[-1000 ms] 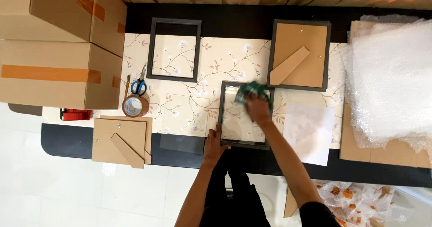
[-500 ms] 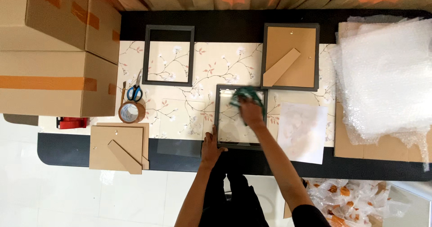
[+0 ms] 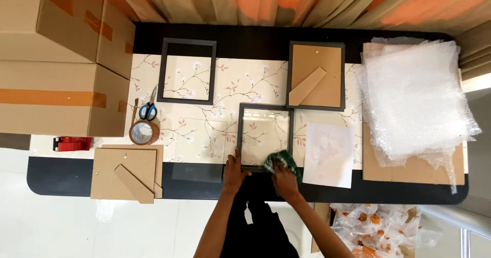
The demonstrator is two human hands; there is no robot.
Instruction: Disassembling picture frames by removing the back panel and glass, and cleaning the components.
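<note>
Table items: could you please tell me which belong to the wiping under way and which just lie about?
In use: green cloth in right hand; glass-fronted frame steadied by left hand.
Lying about: scissors, tape roll, bubble wrap, empty frame.

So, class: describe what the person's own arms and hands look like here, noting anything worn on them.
Both forearms are bare, with no sleeves in view. The left hand and right hand wear no gloves; no watch, ring or bracelet is visible. Dark clothing shows below, between the arms.
</note>
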